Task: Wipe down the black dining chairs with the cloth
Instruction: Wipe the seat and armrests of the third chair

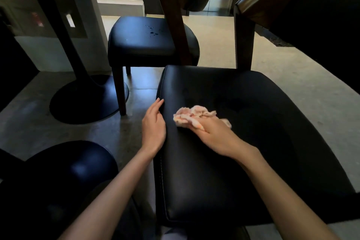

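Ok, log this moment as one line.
right hand: holds pink cloth on near chair seat | left hand: rests on seat's left edge | far chair seat: droplets

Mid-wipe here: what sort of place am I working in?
Likely a dining area, perhaps a café or restaurant: the near chair and far chair match, black and padded, beside a pedestal table base, with steps behind.

I have one view only, a wide-angle camera worn on the head. It looks forward and down, close over the near chair seat (194,171), with a second chair (144,43) and the floor (292,68) farther ahead.
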